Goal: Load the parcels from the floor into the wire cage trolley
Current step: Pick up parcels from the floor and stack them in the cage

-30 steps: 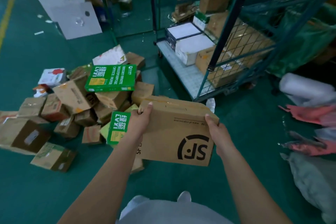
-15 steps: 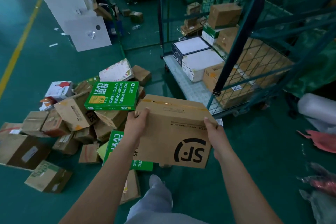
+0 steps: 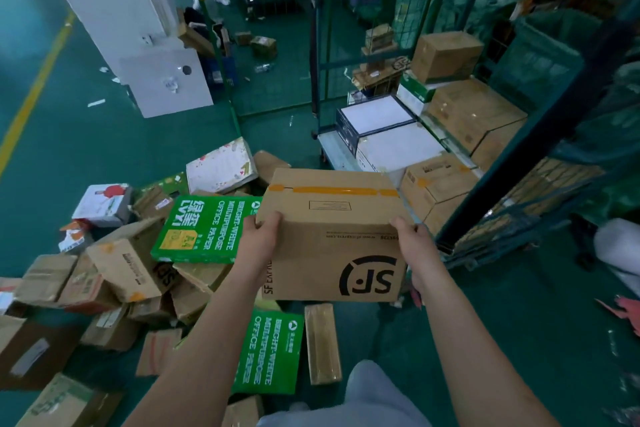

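I carry a brown cardboard box printed with a black SF logo, taped orange along its top. My left hand grips its left edge and my right hand grips its right edge. The box hangs in the air in front of the open side of the green wire cage trolley. Inside the trolley lie several brown cartons and two white-topped boxes. To the left, a heap of parcels covers the floor, with a green paper ream box on top.
A second green ream box and a narrow brown parcel lie on the green floor by my feet. A white pillar stands at the back left. Green wire fencing runs behind the trolley. White and pink sacks lie at the right.
I have lifted the SF box higher and carried it forward toward the trolley's open side. Both hands keep the same hold.
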